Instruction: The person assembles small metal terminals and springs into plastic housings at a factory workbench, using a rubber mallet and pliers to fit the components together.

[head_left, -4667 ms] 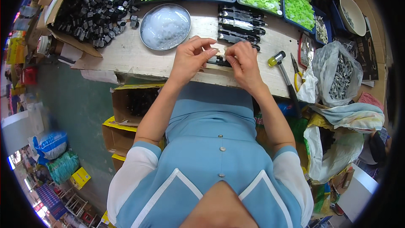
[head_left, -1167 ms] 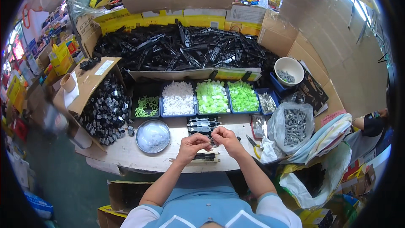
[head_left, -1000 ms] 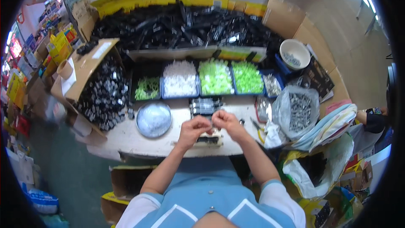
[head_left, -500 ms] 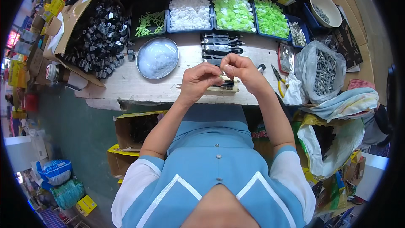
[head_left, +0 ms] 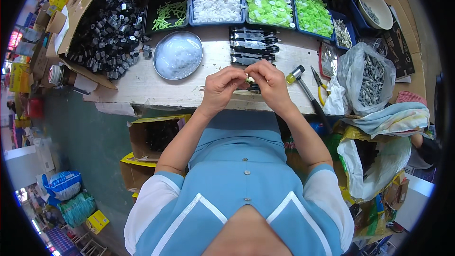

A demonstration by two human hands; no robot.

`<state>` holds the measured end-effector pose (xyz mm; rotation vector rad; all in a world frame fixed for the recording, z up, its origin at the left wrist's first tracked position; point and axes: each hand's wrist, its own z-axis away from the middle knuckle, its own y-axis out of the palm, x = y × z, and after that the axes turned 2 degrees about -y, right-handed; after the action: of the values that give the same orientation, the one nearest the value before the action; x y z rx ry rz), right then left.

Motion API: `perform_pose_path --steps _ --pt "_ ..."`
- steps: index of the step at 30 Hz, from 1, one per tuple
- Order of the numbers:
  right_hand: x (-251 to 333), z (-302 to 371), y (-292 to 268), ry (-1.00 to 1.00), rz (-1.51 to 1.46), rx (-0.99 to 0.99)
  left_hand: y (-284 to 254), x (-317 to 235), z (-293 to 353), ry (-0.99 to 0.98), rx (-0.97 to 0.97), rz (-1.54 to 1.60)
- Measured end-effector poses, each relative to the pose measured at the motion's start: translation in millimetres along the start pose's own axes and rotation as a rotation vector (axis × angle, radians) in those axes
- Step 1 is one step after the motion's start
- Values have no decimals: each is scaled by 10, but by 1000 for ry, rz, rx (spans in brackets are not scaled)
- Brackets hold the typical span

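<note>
My left hand (head_left: pixel 219 88) and my right hand (head_left: pixel 271 84) meet above the front of the bench, thumbs and fingers pinched together. Between their fingertips is a small whitish-green plastic piece (head_left: pixel 250 80), mostly covered by the fingers. Beneath the hands, a dark part (head_left: pixel 254 87) shows only in a sliver. Just beyond them lies a row of several black, elongated parts with silvery faces (head_left: pixel 254 46). A hammer (head_left: pixel 310 96) with a yellowish head end rests to the right of my right hand.
A round metal dish of translucent, grease-like stuff (head_left: pixel 176 61) stands left. Behind are trays of green sticks (head_left: pixel 169 15), white pieces (head_left: pixel 217 2), green discs (head_left: pixel 268 4). A carton of black parts (head_left: pixel 106 38) is far left; pliers (head_left: pixel 323 92) and a bag of metal parts (head_left: pixel 372 78) lie right.
My hands have drawn closer together, the fingertips now meeting around the small piece. The view has shifted slightly, and more of the hammer shows beside my right hand.
</note>
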<state>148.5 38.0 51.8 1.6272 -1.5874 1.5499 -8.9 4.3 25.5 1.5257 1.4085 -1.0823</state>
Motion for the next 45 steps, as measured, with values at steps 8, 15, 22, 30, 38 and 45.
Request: perform_pose_path --steps 8,15,22,30,38,45 --pt "-59 139 55 -78 92 -42 -8 94 32 66 -68 -143" --pt "-211 155 114 -281 375 -13 -168 105 81 100 -82 -512" --pt "-284 174 132 -276 574 148 -250 190 125 2 62 -640" --pt "-279 164 64 -232 527 206 -158 248 41 -81 179 -717" --pt "-280 195 -187 -195 498 167 -126 90 -130 -236 318 -871" --pt "-250 292 -163 -209 531 163 -105 79 -84 -280 277 -822"
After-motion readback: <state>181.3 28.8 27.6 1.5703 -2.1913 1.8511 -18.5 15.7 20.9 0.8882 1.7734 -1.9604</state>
